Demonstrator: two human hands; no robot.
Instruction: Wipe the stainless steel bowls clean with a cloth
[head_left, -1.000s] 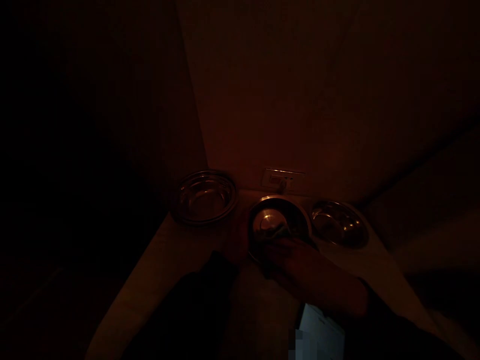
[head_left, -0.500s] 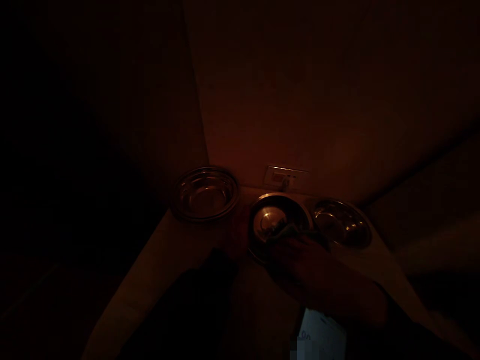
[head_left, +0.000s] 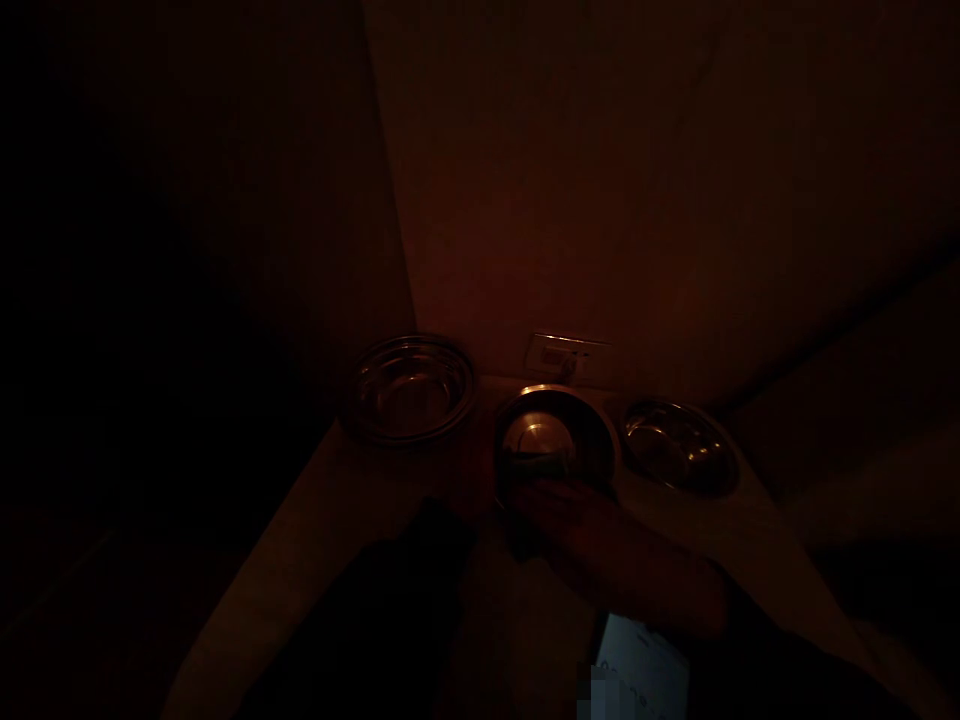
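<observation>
A round metal bowl (head_left: 555, 395) stands in the middle, its inner bottom catching some light. My right hand (head_left: 566, 505) reaches over the bowl's near side, pressing a dark, greenish cloth (head_left: 536, 463) against its inside. The fingers lie over the cloth, and their tips are hard to make out. My left hand (head_left: 480, 465) is at the bowl's left side, holding it by the rim; deep shadow hides most of its fingers.
Stacked metal bowls (head_left: 409, 437) stand at the back left of the pale table (head_left: 277, 580). Another shiny bowl (head_left: 679, 450) is at the right. A wall socket (head_left: 568, 352) with a plug sits behind. A lit screen (head_left: 645, 665) shows near the front edge.
My right hand has moved left and slightly toward me with the cloth, from the bowl's right side to its near left. My left hand stays by the rim.
</observation>
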